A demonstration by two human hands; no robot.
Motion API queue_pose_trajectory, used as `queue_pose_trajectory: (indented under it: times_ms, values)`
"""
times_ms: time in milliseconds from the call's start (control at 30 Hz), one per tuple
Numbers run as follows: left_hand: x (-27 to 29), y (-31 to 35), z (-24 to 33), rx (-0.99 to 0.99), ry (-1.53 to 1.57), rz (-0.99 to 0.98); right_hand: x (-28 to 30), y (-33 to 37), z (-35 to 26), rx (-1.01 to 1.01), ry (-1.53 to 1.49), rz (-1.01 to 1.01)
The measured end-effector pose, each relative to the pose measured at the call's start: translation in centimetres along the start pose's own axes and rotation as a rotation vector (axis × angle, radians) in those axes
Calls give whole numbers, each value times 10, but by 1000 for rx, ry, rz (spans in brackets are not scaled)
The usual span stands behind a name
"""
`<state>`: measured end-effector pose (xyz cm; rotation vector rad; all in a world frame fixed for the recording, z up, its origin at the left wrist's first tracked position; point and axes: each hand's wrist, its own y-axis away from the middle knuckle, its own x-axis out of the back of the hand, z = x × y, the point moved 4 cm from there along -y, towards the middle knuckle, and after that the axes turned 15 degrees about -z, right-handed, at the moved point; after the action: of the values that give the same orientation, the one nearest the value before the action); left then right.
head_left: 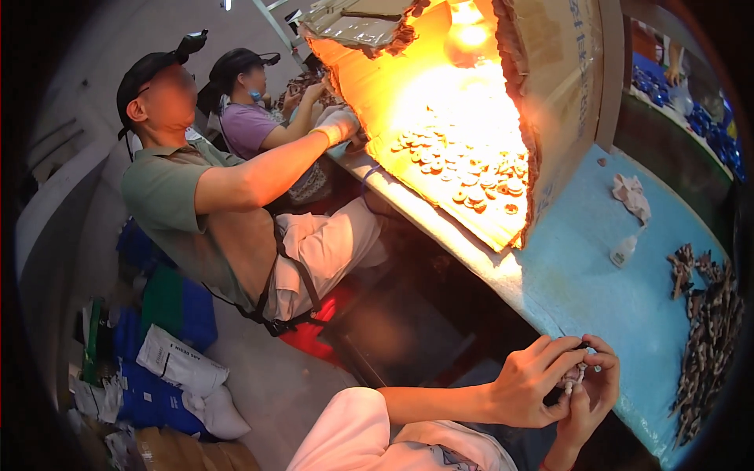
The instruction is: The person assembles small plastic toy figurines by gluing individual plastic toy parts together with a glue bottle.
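My left hand (525,383) and my right hand (594,392) meet at the lower right, just off the near edge of the blue-topped table (577,259). Between their fingertips they hold a small pinkish-brown moulded piece (573,378) with a dark part at its top. Fingers cover much of it, so its full shape cannot be made out. Both hands are closed on it, fingers bent. To their right on the table lies a heap of small brown moulded pieces (711,337).
A torn cardboard box (573,102) holds a glowing bulb (467,35) over several round pieces (475,184). Crumpled tissue (632,196) and a small white bottle (624,251) lie on the table. Two people (188,180) sit along the left side; sacks (184,365) lie on the floor.
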<state>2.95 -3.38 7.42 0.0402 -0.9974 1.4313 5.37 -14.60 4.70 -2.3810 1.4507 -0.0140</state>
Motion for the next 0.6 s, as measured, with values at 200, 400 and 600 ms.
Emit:
queue_pose_trajectory:
  times_ms: [200, 400, 600]
  values:
    - [1, -8, -8, 1, 7, -26, 1, -7, 1, -11, -22, 85]
    - [8, -5, -27, 181, 396, -153, 2, -13, 1, -32, 8, -150]
    - [-9, -7, -33, 362, 1143, -321, 19, -3, -12, -7, 148, -147]
